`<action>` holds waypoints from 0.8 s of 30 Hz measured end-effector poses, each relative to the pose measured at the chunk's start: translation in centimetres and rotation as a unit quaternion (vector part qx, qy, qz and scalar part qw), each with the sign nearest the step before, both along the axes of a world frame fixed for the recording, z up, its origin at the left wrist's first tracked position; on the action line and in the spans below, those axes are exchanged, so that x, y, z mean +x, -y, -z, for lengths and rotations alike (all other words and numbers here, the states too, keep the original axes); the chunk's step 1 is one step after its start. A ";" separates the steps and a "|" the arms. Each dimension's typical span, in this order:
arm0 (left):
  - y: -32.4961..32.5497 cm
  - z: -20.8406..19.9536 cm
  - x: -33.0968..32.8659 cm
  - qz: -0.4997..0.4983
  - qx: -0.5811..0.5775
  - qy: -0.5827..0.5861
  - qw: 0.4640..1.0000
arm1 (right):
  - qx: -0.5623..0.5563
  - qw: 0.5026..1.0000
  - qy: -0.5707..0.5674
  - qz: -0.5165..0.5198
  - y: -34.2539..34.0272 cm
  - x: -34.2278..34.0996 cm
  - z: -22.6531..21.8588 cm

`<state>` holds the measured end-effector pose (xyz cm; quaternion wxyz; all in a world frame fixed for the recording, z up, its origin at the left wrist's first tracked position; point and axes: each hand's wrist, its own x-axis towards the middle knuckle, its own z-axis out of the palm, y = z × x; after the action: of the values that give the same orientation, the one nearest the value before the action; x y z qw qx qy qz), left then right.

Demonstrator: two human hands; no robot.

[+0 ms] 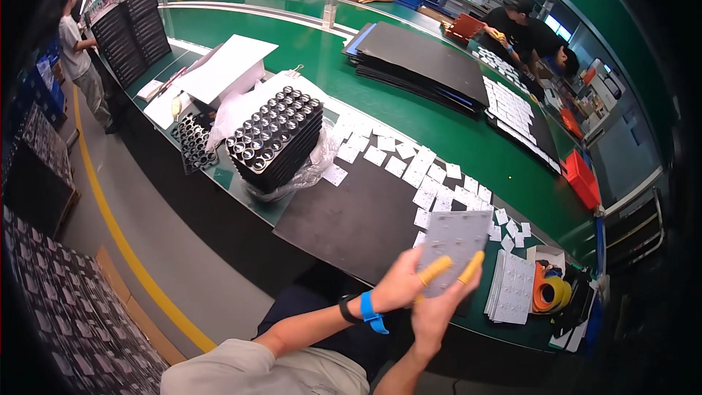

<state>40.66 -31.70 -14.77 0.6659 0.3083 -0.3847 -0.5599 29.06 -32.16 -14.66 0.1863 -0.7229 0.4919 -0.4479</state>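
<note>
Both forearms [319,328] forward, fingers [436,270] in a grip

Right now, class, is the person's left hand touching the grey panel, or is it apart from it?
Touching. The head view shows it: the left hand grips the lower left of the grey panel, one yellow-covered digit lying across its face.

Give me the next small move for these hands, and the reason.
I'd lower the grey rectangular panel toward the near side of the black mat. The left hand and right hand both grip it, apparently raised, while loose white square pieces lie along the mat's far side, so the near side is likely the better place.
</note>
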 end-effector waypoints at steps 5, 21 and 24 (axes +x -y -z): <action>-2.6 -0.5 4.7 -0.147 0.073 -0.014 0.986 | 0.051 0.989 0.050 -0.130 -1.2 0.2 -1.4; 0.1 1.8 5.0 -0.187 0.018 0.051 0.981 | -0.011 0.995 0.093 -0.034 -2.1 1.5 -2.2; -0.5 1.8 5.2 -0.239 0.040 0.080 0.967 | -0.022 0.995 0.095 -0.026 -2.2 1.6 -1.3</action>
<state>45.84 -31.19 -16.57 0.7347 0.4615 -0.3292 -0.3728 30.70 -29.96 -13.35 0.2277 -0.6936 0.4430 -0.5205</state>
